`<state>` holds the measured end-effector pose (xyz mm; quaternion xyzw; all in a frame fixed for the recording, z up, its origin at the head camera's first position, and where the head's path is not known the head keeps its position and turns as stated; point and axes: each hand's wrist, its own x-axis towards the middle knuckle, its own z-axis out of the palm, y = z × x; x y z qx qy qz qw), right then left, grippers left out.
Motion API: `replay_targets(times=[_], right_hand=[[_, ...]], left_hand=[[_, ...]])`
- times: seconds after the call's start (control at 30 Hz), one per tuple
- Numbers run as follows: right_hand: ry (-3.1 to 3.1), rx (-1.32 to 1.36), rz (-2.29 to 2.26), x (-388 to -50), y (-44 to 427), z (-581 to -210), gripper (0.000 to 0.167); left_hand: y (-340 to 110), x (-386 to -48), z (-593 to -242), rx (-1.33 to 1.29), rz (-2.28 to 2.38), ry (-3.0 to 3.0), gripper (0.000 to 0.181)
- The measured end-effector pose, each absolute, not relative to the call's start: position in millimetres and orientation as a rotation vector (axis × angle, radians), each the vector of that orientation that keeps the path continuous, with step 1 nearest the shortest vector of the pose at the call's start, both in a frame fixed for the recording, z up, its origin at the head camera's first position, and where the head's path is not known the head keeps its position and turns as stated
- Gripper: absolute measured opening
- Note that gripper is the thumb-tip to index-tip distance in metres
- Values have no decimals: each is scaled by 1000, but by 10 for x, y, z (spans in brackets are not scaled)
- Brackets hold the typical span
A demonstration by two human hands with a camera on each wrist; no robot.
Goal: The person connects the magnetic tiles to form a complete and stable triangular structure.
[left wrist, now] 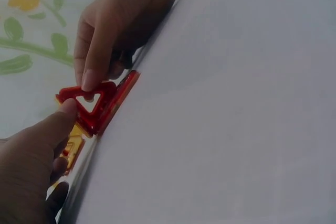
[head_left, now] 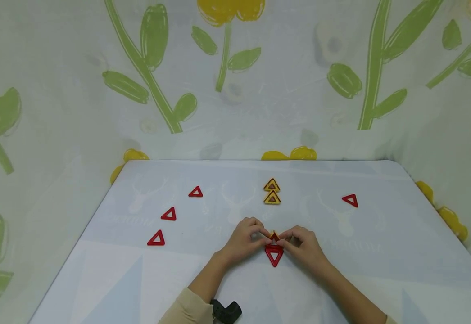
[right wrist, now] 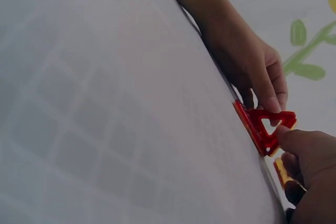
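At the middle of the table, my left hand [head_left: 244,240] and right hand [head_left: 302,248] pinch the two sides of a raised triangular tile [left wrist: 97,98]. Its near face is red, and yellow shows along its edge. Touching its base is a flat red triangular tile [head_left: 274,256], which points toward me. In the right wrist view, the left hand [right wrist: 247,59] comes from the top and the right hand [right wrist: 317,166] from the lower right, thumbs on the red face. How the far side is joined is hidden by the fingers.
Two yellow triangular tiles [head_left: 272,197] with dark centres lie in line beyond the hands. Three red triangles lie left, one nearest [head_left: 156,238]; another red triangle [head_left: 350,200] lies right. A black curved object [head_left: 226,312] sits by the left sleeve. A flowered curtain surrounds the table.
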<state>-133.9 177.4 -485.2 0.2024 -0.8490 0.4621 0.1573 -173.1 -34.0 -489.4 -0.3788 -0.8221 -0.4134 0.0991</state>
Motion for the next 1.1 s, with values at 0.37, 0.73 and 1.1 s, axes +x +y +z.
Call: replay_targets(times=[0.37, 0.73, 1.1], right_hand=[[-2407, 639, 1121, -1331, 1820, -4841, 31], [-2628, 764, 867, -1301, 1850, -4835, 65], [-2733, 776, 934, -1325, 1924, -4782, 55]], left_hand=[[-389, -1718, -4866, -1109, -1292, -2452, 17], [-433, -1726, -4849, -1135, -1200, -2596, 38], [-423, -1711, -4848, -1044, -1234, -2668, 32]])
